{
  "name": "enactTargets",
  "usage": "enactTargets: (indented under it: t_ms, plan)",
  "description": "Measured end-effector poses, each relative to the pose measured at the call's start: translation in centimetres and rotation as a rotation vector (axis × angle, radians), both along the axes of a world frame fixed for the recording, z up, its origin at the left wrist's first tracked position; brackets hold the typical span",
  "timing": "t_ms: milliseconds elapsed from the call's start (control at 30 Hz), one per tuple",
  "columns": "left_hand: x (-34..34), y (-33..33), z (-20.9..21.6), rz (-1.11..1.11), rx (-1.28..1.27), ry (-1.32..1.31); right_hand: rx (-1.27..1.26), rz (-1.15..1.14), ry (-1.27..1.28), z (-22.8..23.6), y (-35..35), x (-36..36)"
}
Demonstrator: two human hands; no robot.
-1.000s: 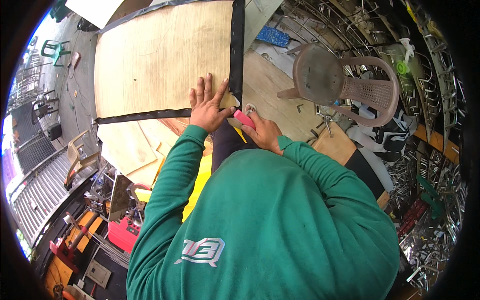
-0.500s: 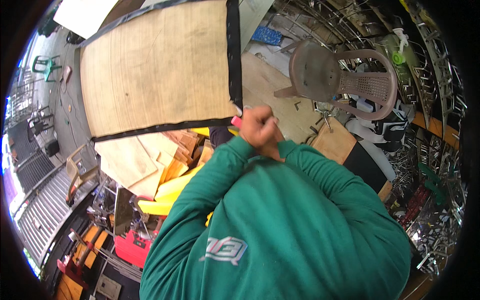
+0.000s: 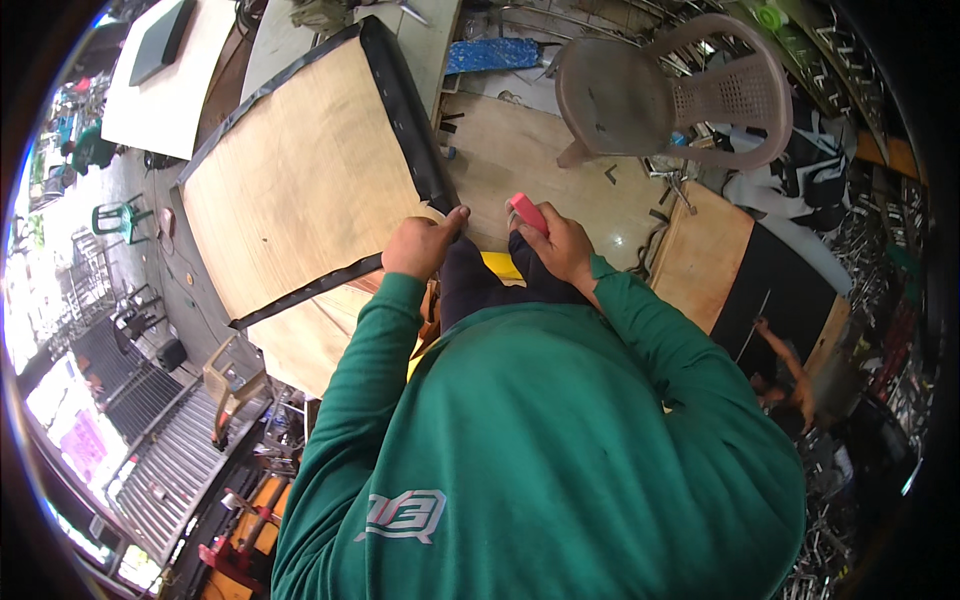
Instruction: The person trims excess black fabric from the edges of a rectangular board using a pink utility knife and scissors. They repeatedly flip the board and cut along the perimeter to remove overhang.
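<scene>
A large wooden panel [image 3: 300,170] lies on the table in front of me, edged with black covering material [image 3: 402,115] folded over its rim and fixed along it. At its near right corner my left hand [image 3: 416,246] is closed, thumb and fingers pinching the black material. My right hand [image 3: 566,246] is apart from the panel, to the right, wrapped round a small pink tool [image 3: 528,213]. A rounded pink end sticks out above the fingers. The rest of that tool is mostly hidden, so its kind is unclear.
Behind the panel is a pale table [image 3: 270,50]. A brown plastic chair [image 3: 615,100] stands far right. Beside me on the right lies another wood-and-black panel [image 3: 705,260], where another person's arm [image 3: 790,365] reaches in. Wooden boards [image 3: 310,335] lie below my panel's near edge.
My hands, together at the panel's corner before, are now apart. The right one has moved right with the pink tool; the left stays at the corner. The view has shifted, and another person's arm shows.
</scene>
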State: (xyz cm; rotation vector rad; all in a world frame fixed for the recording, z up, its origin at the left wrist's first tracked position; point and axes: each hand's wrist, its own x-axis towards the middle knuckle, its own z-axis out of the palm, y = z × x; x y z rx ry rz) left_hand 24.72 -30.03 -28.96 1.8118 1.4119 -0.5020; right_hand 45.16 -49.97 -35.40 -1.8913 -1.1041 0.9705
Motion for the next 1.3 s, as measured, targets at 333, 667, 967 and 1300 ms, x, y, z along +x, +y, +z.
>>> enactTargets:
  t_ms: [333, 667, 967, 1300]
  plan:
    - [-3.1, -0.1, -2.5, -0.03, 0.081, -0.19, 0.048, -0.177, 0.139, -1.6, -1.5, 0.0]
    - [-3.0, 1.3, -1.6, -0.139, 0.222, -0.302, 0.033, 0.114, 0.036, -0.8, 0.2, -0.6]
    - [-3.5, 3.1, -0.5, -0.113, 0.114, -0.358, -0.121, 0.516, -0.121, 4.3, 7.2, -3.2]
    - [5.9, -1.0, 2.1, 0.285, -0.117, -0.958, 0.015, 0.458, 0.262, -1.2, 4.6, -4.8]
